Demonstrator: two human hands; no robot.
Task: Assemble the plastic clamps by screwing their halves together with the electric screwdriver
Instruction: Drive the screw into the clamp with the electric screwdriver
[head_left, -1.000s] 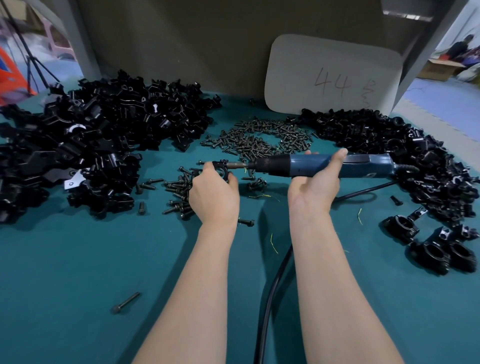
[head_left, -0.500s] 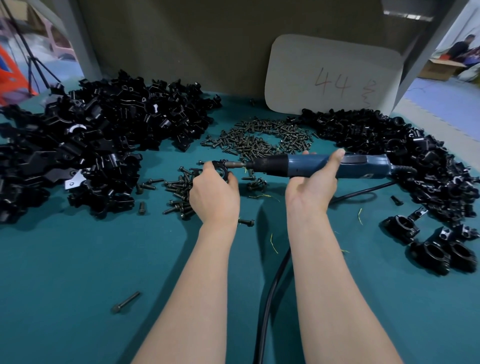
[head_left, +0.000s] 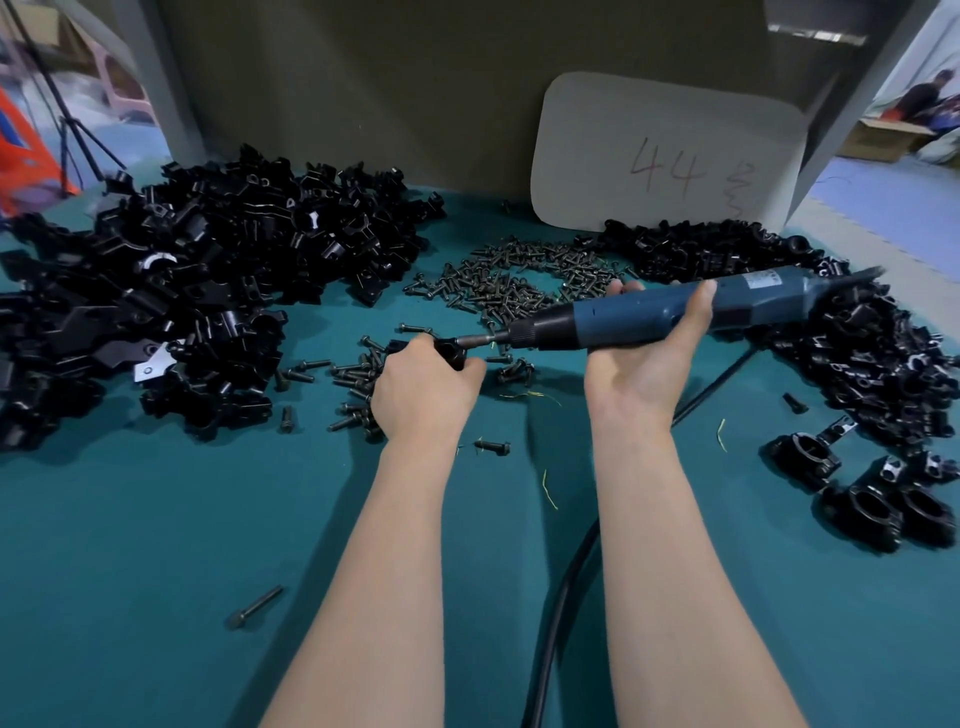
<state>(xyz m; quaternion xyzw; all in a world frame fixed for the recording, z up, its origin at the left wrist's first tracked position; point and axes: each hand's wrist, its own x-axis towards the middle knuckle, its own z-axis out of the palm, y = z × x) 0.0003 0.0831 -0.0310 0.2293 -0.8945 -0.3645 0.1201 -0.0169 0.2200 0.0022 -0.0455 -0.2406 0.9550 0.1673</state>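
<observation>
A teal felt-covered tabletop (head_left: 156, 545) carries everything. On its left spreads a broad heap of black plastic clamp halves (head_left: 197, 291); a second heap of black clamp parts (head_left: 857, 353) runs along the right side. A pale grey card marked "44" (head_left: 665, 150) leans upright at the back, between the 2 heaps. In front of it lies a loose mound of dark metal screws (head_left: 519, 280), with more screws scattered toward the left hand.

A black power cable (head_left: 550, 623) runs along the tabletop between the forearms. The blue electric screwdriver (head_left: 639, 317) lies nearly level, tilted down to the left. The right hand (head_left: 644, 364) grasps its barrel from below, fingers wrapped over the far side and thumb on the near side. Its bit meets the small black plastic clamp (head_left: 451, 349), held above the tabletop. The left hand (head_left: 421, 389) has its fingers clenched around that clamp.

Several assembled black ring clamps (head_left: 883, 509) sit at the near right. 1 stray dark bolt (head_left: 254, 607) lies alone at the near left.
</observation>
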